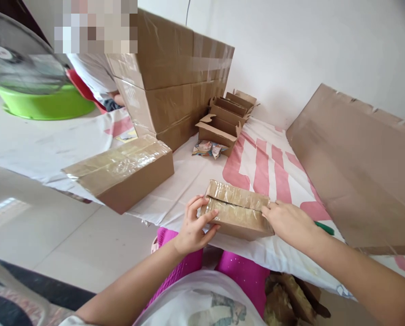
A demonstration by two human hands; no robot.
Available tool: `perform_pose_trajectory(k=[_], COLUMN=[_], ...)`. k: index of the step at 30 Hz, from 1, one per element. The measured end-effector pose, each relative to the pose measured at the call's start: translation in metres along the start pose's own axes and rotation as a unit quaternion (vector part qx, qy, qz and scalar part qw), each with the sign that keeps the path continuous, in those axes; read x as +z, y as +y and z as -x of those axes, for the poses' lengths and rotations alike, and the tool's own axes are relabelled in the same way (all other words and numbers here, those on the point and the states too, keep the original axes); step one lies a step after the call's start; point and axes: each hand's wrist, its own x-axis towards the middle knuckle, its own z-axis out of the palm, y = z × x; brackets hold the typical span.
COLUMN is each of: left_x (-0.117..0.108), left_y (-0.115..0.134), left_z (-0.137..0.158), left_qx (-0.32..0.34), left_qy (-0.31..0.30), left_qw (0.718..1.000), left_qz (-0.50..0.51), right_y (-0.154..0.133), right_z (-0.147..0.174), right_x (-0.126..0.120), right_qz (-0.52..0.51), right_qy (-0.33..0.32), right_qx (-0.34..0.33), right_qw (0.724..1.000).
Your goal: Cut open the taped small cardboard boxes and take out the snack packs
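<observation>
Hands, two: left hand [193,226], right hand [286,222] grip one taped box [238,215] (both ends).

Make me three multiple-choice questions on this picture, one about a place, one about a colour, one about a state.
1. Where does the small taped box lie?
A. on the sheet near its front edge
B. on the floor
C. in the basin

2. What colour is the basin?
A. blue
B. green
C. white

3. How do the hands meet the small box?
A. only one touches it
B. neither touches it
C. left hand and right hand hold its ends

Answers: A, it rests on the striped sheet; B, bright green rim; C, fingers at both ends.
</observation>
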Motion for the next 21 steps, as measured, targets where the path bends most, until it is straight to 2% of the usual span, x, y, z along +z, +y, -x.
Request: perform_pose_trajectory(k=[6,10,16,18,21], left_x=[0.002,0.001,-0.007,-0.009,-0.009], left_y=[0.000,0.001,0.002,0.002,0.002], left_z=[0.001,0.004,-0.001,-0.007,-0.017], left_qx=[0.002,0.010,-0.030,-0.065,-0.116], left_qy=[0.010,0.010,-0.024,-0.019,-0.023], left_qw=[1.000,1.000,0.999,0.997,0.992], left_qz=[0.007,0.009,0.017,0.030,0.040], right_y=[0.018,0.024,0.026,0.024,0.019], right_z=[0.018,0.025,0.034,0.031,0.018], right_x=[0.021,0.027,0.033,0.037,0.038], right_qz=[-0.039,-0.081,-0.263,-0.252,-0.177], right_qy=[0.058,0.100,0.152,0.197,0.261], right_qx=[0.011,-0.001,-0.065,-0.053,-0.034], right_qw=[0.997,0.992,0.950,0.946,0.948])
